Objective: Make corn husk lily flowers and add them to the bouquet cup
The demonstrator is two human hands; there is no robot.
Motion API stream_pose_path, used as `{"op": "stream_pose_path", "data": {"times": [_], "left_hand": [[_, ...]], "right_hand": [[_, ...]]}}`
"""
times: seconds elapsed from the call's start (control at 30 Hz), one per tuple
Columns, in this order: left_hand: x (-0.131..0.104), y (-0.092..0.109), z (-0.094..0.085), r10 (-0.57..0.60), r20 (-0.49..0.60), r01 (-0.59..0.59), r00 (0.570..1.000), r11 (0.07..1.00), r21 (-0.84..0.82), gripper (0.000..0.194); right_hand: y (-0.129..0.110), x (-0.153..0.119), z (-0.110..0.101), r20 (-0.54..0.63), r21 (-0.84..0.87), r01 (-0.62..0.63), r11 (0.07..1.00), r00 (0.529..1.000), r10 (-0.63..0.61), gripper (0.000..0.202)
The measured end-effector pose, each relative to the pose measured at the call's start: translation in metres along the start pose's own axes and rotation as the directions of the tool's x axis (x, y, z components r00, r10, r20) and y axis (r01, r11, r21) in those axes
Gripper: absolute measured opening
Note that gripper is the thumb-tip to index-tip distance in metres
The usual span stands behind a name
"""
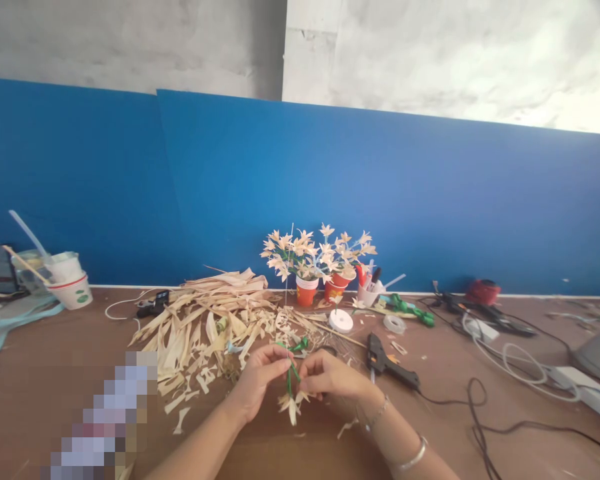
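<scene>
Near the table's front centre, my left hand [263, 377] pinches thin green-wrapped stems [289, 379] and a thin pale wire that rises above it. Pale husk-like flowers [292, 405] hang down at the lower end of the stems. Just to the right, my right hand [330, 377] is closed on the green stem's side, with its fingertips together above the flowers. A green ribbon piece [300, 345] shows just beyond both hands.
Dried husks [205, 320] and scraps spread behind and left. Red cups [307, 293] of flowers stand at the back, near a white tape roll [341, 321]. A glue gun [390, 363] lies right, with cables [510, 360] beyond. A white cup [73, 291] stands far left.
</scene>
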State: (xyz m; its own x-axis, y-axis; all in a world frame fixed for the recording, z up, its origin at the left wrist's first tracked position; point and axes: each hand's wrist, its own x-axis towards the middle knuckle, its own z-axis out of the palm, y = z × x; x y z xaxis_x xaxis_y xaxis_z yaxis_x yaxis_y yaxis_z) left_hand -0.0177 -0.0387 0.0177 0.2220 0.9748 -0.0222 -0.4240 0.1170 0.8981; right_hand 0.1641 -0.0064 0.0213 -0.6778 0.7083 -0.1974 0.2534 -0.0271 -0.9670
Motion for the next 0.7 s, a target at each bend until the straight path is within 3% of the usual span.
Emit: {"op": "stream_pose_path", "data": {"times": [0.47, 0.6, 0.7], "left_hand": [[-0.0023, 0.0027, 0.0033, 0.023, -0.014, -0.023, 1.0, 1.0, 0.008, 0.015], [-0.0016, 0.004, 0.0034, 0.004, -0.008, -0.004, 1.0, 1.0, 0.018, 0.016], [-0.0012, 0.0044, 0.0036, -0.011, 0.008, 0.011, 1.0, 1.0, 0.019, 0.016]], "right_hand": [[0.0002, -0.0003, 0.0008, 0.124, 0.17, 0.035, 0.985, 0.991, -0.056, 0.018], [-0.0008, 0.0006, 0.0005, 0.102, 0.124, 0.003, 0.992, 0.995, -0.016, 0.025], [-0.0022, 0.0032, 0.0007, -0.046, 0.153, 0.066, 0.986, 0.997, -0.06, 0.029]]}}
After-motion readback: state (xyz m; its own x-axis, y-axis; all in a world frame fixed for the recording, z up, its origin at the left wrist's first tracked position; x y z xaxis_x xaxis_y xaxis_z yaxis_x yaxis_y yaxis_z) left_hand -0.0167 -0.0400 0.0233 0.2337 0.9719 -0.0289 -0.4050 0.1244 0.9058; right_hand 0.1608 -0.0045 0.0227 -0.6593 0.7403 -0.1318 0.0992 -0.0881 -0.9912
